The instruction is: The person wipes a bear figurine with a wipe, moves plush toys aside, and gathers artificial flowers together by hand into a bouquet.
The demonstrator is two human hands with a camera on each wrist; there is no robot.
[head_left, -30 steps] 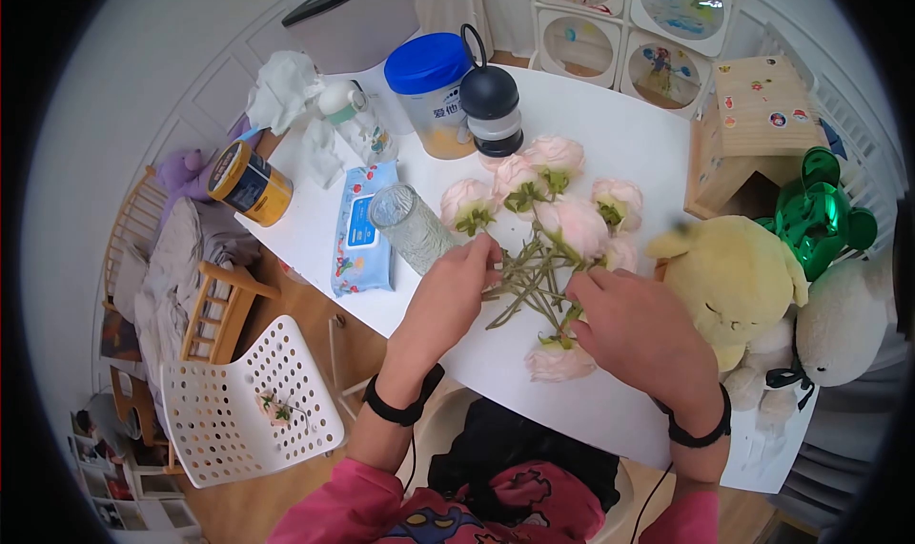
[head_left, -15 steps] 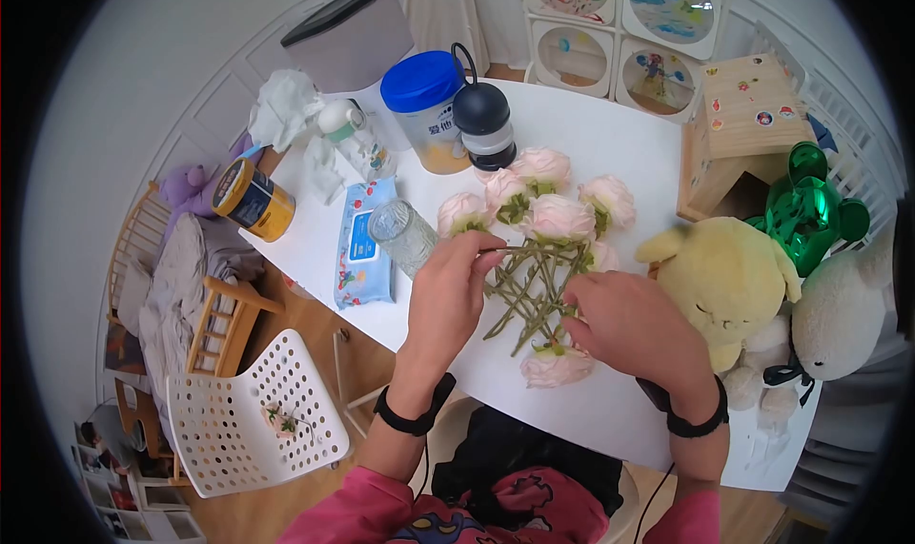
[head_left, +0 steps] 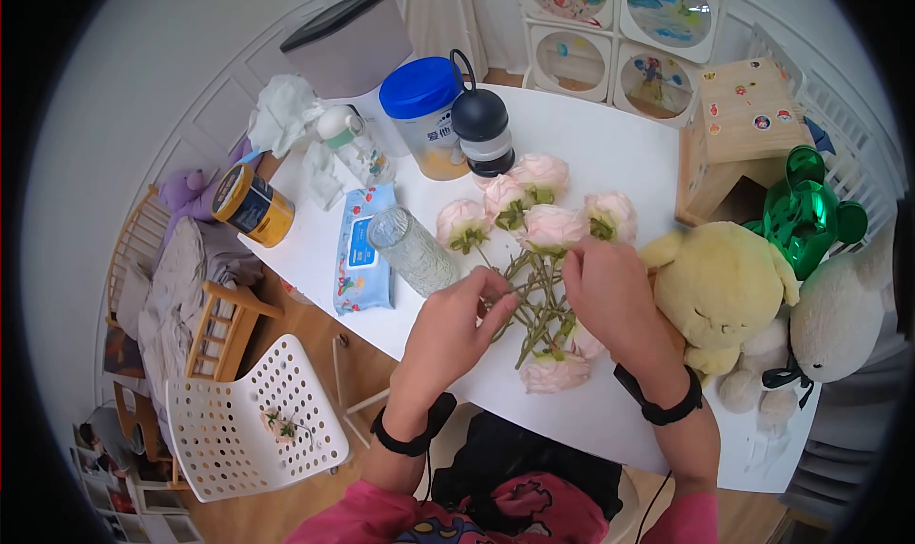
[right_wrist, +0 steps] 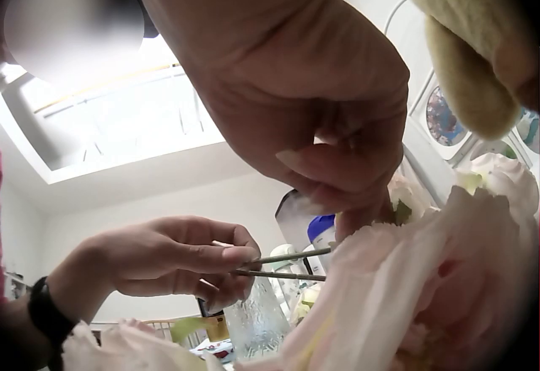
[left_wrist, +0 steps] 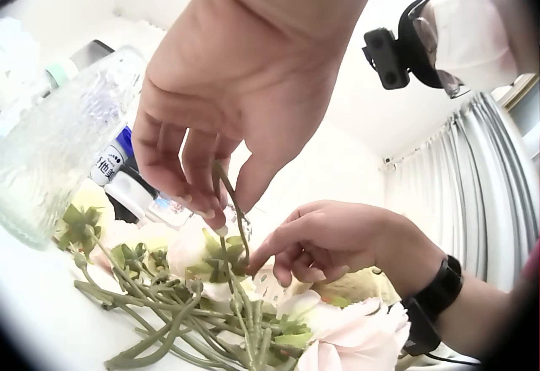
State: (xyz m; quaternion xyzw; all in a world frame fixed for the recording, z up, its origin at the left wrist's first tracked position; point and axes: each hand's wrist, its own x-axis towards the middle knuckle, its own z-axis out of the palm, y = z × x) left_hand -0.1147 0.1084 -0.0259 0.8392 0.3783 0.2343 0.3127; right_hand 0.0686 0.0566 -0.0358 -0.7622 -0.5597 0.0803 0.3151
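Observation:
Several pale pink artificial roses (head_left: 555, 227) lie on the white table, their green stems (head_left: 538, 320) crossed in a tangle between the hands. My left hand (head_left: 453, 325) pinches thin rose stems (right_wrist: 291, 257) between thumb and fingers, above the tangle. Beside the far-right rose (head_left: 610, 215) my right hand (head_left: 615, 291) has its fingers bent, fingertips right at the bloom; petals hide them in the right wrist view, so I cannot tell whether they grip it. A ribbed glass vase (head_left: 412, 253) leans to the left of the stems.
Left of the vase lies a blue wipes pack (head_left: 367, 258). Behind stand a blue-lidded tub (head_left: 419, 115) and a black-topped bottle (head_left: 481, 129). Plush toys (head_left: 720, 287) and a wooden house (head_left: 743, 134) line the right side. One rose lies on a white chair (head_left: 257, 420).
My right hand has moved from the lower stems up to the far-right rose. The left hand has shifted slightly down and right, stems in its fingers.

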